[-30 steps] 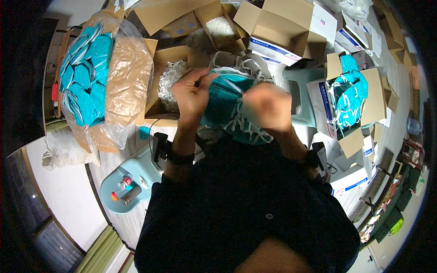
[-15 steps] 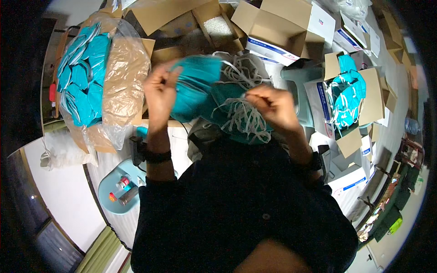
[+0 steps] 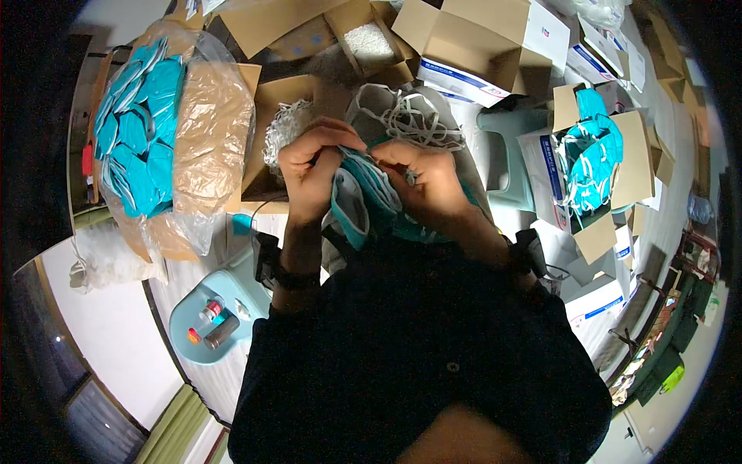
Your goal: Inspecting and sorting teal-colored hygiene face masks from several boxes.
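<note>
Close in front of my body, a few teal face masks [image 3: 350, 213] with pale linings are bunched together, their open edges facing me. My left hand [image 3: 313, 166] is closed round the upper left edge of the bunch. From the other side my right hand [image 3: 425, 174] pinches at its top edge, with the two sets of fingertips almost meeting. What exactly lies between the right fingertips is hidden. Loose white elastic straps [image 3: 421, 124] lie in a tangle on grey cloth over my lap, just beyond my hands. More teal fabric shows partly under my right wrist.
At the left, a plastic-lined carton holds many teal masks [image 3: 147, 127]. A box on the right [image 3: 634, 166] contains strapped masks. White straps [image 3: 284, 135] fill part of a carton beyond my left hand. An open carton [image 3: 471, 54] and a pale stool [image 3: 506, 166] stand ahead.
My left hand has come inward to the right with the masks, and my right hand has moved left to meet it. The straps at my right hand are now mostly out of sight.
</note>
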Tool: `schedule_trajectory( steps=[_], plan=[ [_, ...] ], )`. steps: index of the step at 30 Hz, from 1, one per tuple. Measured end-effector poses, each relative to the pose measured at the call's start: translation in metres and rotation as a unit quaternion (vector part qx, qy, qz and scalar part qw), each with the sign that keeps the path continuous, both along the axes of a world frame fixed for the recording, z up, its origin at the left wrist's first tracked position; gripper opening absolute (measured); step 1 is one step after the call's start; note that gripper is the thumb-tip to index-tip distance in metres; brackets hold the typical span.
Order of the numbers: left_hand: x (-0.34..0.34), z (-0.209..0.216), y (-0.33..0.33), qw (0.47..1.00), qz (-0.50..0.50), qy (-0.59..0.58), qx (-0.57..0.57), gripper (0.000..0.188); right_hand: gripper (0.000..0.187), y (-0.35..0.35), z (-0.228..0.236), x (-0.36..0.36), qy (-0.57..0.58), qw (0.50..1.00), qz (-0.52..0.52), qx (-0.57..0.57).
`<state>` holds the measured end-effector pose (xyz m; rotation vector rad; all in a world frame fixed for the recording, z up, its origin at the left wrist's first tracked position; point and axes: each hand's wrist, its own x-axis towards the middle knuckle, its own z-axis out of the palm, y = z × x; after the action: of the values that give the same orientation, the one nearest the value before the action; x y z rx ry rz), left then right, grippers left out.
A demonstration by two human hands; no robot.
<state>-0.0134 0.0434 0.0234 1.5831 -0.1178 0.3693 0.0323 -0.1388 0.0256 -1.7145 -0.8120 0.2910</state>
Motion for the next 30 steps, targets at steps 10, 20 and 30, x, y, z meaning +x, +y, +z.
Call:
schedule_trajectory(
  steps=[10,20,30],
  plan=[
    [-0.006,-0.035,0.058,0.935,0.136,-0.032,-0.327,0.016,0.014,-0.046,-0.001,-0.007,-0.118,0.993,0.026,-0.017],
    [0.02,-0.012,0.012,0.98,-0.054,-0.058,-0.183,0.015,0.019,0.013,0.015,0.008,0.024,0.996,-0.073,-0.049],
    [-0.001,-0.037,0.066,0.368,0.007,0.085,-0.926,0.02,0.003,-0.027,-0.01,0.014,0.044,0.996,0.074,-0.002]
  ],
)
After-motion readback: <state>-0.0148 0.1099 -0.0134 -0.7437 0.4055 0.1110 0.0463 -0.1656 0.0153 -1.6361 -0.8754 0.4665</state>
